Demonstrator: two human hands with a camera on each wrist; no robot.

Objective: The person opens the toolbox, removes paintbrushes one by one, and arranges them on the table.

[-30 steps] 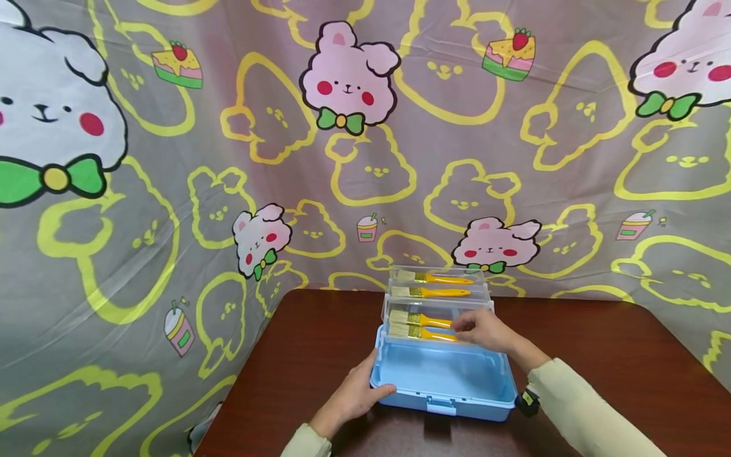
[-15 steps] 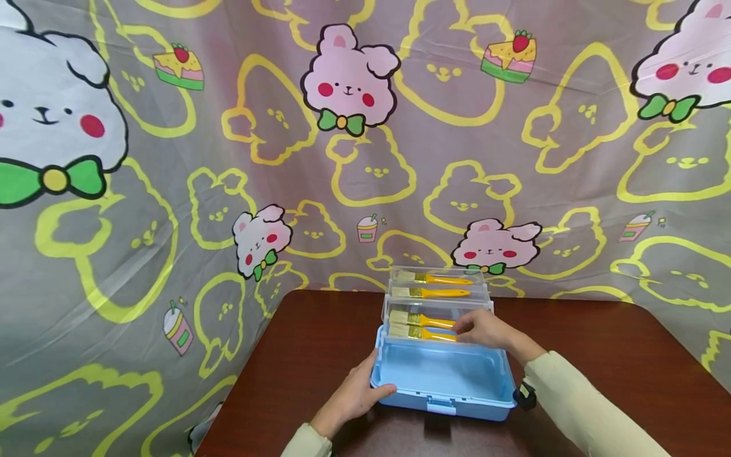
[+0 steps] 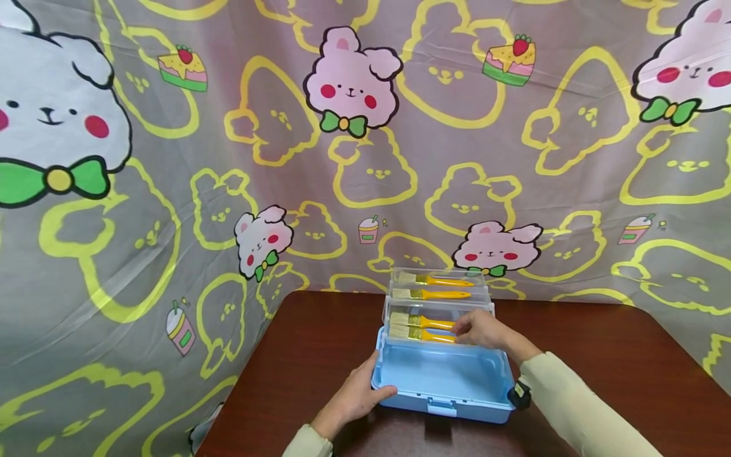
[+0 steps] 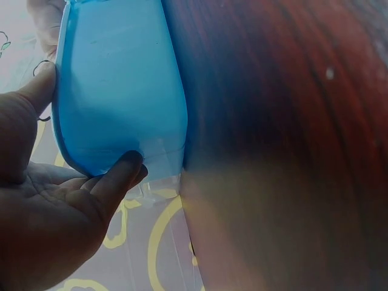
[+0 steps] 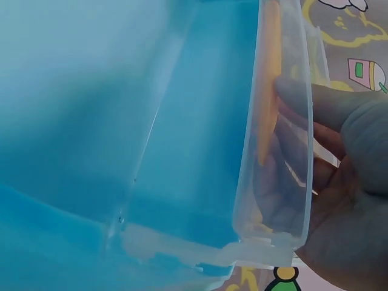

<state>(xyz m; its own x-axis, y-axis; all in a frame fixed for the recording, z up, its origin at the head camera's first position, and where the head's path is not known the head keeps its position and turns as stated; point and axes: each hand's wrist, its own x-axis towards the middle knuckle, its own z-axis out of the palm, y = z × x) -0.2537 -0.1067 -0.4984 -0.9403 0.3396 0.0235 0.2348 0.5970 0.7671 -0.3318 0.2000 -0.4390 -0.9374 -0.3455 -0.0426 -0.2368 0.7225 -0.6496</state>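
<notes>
A light blue plastic storage box stands open on the table, its deep bottom bare inside. My left hand grips its left end, thumb over the front corner and fingers along the side; the left wrist view shows this hand at the box wall. Clear stepped trays rise behind the bottom. In the lower tray lie two paintbrushes with yellow handles and pale bristles. My right hand reaches into that tray, fingers curled, thumb and fingertips pinching the handle end of the front paintbrush.
Two more yellow-handled paintbrushes, an upper one and a lower one, lie in the higher trays. The dark red-brown table stretches to both sides. A patterned curtain hangs right behind and along the left.
Both hands stay nearly where they were, the left on the box and the right at the brush handle. The right forearm has shifted slightly left and the view has moved a little.
</notes>
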